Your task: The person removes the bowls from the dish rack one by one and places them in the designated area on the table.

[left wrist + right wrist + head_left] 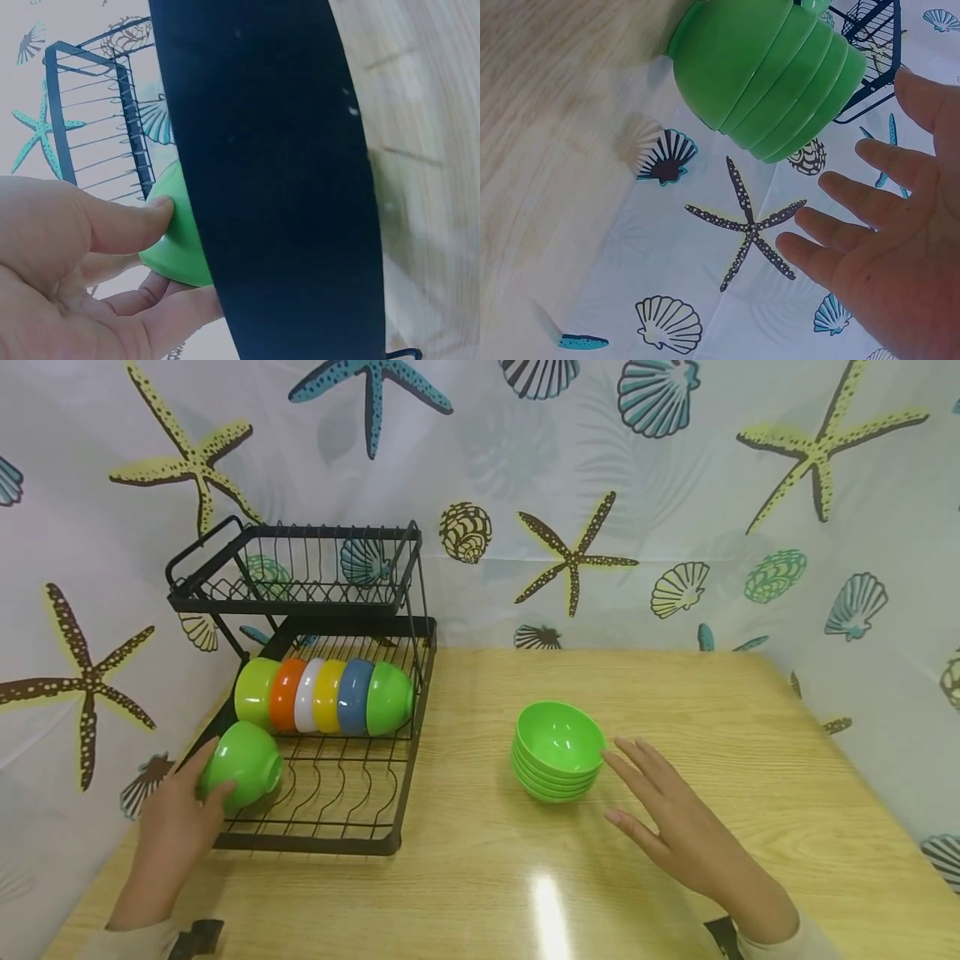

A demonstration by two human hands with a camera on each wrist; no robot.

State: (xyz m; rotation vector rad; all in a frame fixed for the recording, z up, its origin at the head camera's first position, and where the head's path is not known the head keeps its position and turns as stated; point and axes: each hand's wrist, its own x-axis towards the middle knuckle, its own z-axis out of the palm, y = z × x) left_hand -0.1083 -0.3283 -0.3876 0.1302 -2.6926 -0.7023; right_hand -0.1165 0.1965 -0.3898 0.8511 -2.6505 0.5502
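My left hand (180, 814) grips a green bowl (243, 764) at the front left of the black dish rack (393, 842). The bowl is tipped on its side, its base facing right. In the left wrist view the thumb presses on the bowl's (180, 240) outside, with fingers beneath it; a black rack edge (277, 180) hides the rest. My right hand (678, 827) has its fingers spread beside a stack of green bowls (558, 752) standing upright on the table. In the right wrist view, fingertips point toward the stack (757, 75) and hold nothing.
Behind the gripped bowl, a row of bowls (326, 696) in lime, orange, white, yellow, blue and green stands on edge in the rack. An upper wire tier (292, 607) overhangs the back of it. A patterned cloth (480, 602) hangs behind the wooden table (465, 860).
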